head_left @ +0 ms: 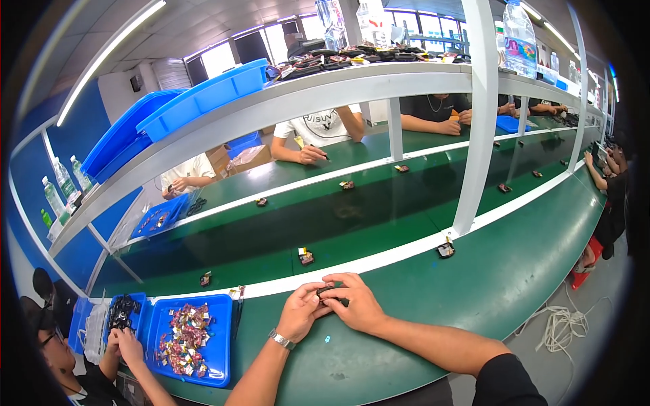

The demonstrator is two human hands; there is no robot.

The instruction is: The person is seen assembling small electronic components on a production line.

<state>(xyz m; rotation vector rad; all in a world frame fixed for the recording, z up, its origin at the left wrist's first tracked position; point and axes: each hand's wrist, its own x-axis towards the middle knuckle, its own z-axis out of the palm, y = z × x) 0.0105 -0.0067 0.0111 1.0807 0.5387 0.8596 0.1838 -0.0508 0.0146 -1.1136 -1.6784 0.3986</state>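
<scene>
Over the near green worktop, my left hand [302, 314] and my right hand [353, 306] meet around a small black plastic part [326, 292]. Fingers of both hands are closed on it and cover most of its shape. A metal watch sits on my left wrist. To the left of my hands, a blue tray [227, 331] holds a heap of small reddish parts with white and yellow bits. A little blue scrap [328, 339] lies on the worktop just below my hands.
A white rail [379, 259] separates my worktop from the green conveyor belt [379, 223], which carries several small black assemblies [306, 256]. A shelf [305, 95] on white posts [477, 135] crosses above. A co-worker's hands [128, 345] work at a bin of black parts [124, 306] on the left.
</scene>
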